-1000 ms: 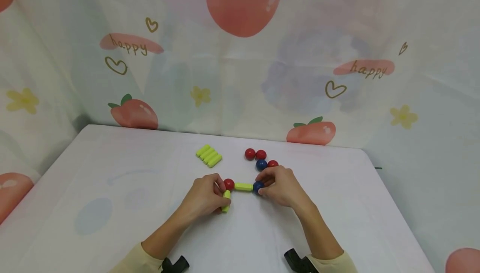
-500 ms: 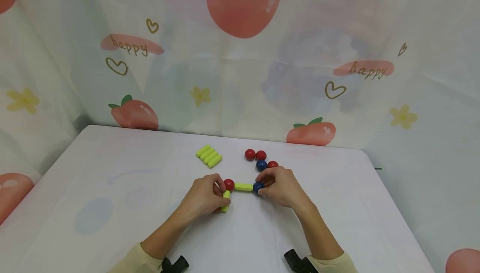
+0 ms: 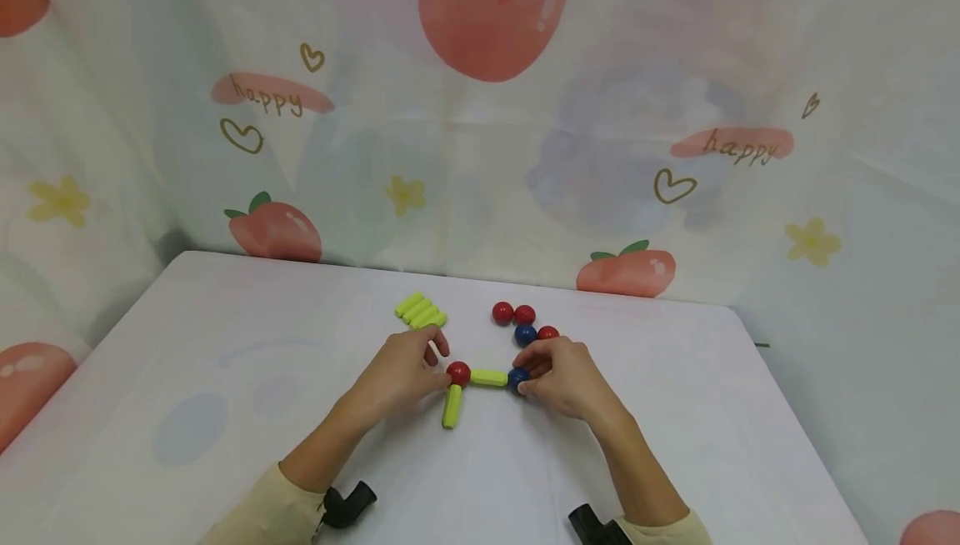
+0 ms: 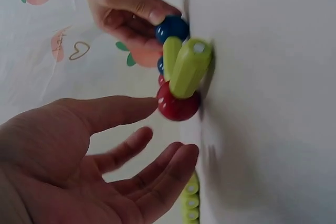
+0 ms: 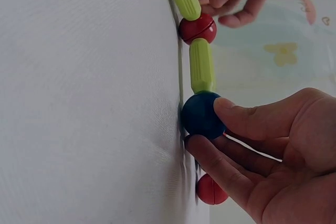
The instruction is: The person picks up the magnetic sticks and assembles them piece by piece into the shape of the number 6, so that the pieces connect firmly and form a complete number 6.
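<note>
A small chain lies on the white table [image 3: 225, 378]: a red ball [image 3: 458, 373] [image 4: 178, 106], a green rod [image 3: 489, 377] [image 5: 201, 66] running right to a blue ball [image 3: 516, 379] [image 5: 199, 114], and a second green rod [image 3: 452, 406] [image 4: 190, 67] pointing toward me from the red ball. My right hand [image 3: 522, 375] [image 5: 207, 125] pinches the blue ball between thumb and forefinger. My left hand [image 3: 438, 362] [image 4: 163, 129] hovers just left of the red ball with its fingers loosely spread and holds nothing; its thumb tip is at the ball's side.
Behind the hands lie several loose green rods [image 3: 420, 312] side by side, two red balls [image 3: 513, 313], and a blue ball [image 3: 525, 333] next to another red ball [image 3: 548, 332]. A fruit-print cloth [image 3: 480, 112] hangs behind the table. The table's right edge [image 3: 787, 412] is near.
My left hand has let go of the near green rod, opened and shifted back a little beside the red ball. The right hand keeps pinching the blue ball.
</note>
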The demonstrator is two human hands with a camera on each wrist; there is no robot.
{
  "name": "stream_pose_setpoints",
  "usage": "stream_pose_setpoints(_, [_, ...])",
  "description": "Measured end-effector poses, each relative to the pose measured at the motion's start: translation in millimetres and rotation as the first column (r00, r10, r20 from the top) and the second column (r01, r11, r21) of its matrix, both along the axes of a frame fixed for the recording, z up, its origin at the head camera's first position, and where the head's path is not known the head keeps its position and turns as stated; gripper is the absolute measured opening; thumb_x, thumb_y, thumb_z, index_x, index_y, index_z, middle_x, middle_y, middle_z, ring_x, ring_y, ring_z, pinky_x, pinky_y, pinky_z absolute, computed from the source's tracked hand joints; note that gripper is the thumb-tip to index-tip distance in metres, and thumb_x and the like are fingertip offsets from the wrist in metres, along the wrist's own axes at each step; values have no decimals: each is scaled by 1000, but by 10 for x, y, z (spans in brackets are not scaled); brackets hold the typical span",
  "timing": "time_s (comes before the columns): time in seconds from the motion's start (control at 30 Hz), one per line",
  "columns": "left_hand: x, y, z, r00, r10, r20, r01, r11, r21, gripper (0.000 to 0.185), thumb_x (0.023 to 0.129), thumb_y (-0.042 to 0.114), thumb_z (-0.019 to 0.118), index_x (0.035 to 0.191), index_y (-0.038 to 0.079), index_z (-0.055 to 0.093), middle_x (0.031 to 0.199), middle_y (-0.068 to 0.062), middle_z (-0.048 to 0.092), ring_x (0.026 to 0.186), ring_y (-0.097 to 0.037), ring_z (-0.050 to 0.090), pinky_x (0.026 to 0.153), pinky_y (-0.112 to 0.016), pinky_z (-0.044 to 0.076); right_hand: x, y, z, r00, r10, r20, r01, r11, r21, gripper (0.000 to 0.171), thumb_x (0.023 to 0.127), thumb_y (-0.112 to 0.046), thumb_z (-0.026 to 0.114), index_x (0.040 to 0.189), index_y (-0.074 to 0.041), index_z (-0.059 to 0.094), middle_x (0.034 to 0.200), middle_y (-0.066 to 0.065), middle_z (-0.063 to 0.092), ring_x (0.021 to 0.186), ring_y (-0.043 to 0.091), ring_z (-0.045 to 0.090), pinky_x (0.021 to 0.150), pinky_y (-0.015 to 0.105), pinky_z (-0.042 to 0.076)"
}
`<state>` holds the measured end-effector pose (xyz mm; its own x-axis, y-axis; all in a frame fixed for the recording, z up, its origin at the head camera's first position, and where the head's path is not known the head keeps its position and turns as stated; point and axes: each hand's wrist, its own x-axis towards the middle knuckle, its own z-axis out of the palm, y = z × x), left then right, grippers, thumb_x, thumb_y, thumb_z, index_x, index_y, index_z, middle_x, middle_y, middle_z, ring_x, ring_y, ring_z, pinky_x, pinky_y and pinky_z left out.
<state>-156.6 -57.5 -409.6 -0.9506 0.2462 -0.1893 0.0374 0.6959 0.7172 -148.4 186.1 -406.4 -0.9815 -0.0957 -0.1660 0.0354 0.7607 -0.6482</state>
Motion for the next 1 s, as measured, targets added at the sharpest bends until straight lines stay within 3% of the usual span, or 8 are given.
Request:
stream_pose_setpoints(0.2, [-215, 30, 8, 983, -182, 26, 182, 983, 2, 30, 85, 12, 85, 112, 18, 72, 108, -5, 67, 92, -19, 61, 75, -31, 56, -7, 0, -13, 1000, -6, 7, 6, 1000, -7, 23, 82, -4, 86, 102, -13, 79, 93, 1, 71, 87, 16, 65, 81, 33, 61])
stream_pose_setpoints(0.4, [-245, 23, -2, 970, -240, 31, 239, 970, 30, 24, 85, 6, 84, 105, 15, 75, 97, 0, 69, 92, -16, 64, 79, -30, 58, -4, -17, -17, 1000, -9, 14, 9, 1000, -22, 22, 83, -4, 85, 101, -14, 79, 93, 1, 71, 87, 16, 65, 80, 33, 61])
stream_pose_setpoints(0.57, [-252, 21, -5, 969, -247, 23, 245, 967, 67, 22, 84, 4, 84, 103, 13, 75, 95, 0, 69, 89, -15, 65, 78, -30, 58, 3, -1, -7, 1000, -15, 12, 15, 1000, -12, 22, 83, -4, 85, 101, -14, 79, 93, 1, 71, 87, 16, 65, 80, 33, 61])
stream_pose_setpoints(1.0, [-267, 21, -60, 980, -192, 47, 186, 977, 107, 18, 85, 8, 84, 101, 14, 80, 89, 3, 72, 83, -17, 64, 70, -28, 56, 4, 9, -6, 1000, 8, -13, -8, 1000, 1, 24, 84, -4, 85, 104, -15, 80, 96, 0, 71, 91, 16, 66, 82, 33, 62])
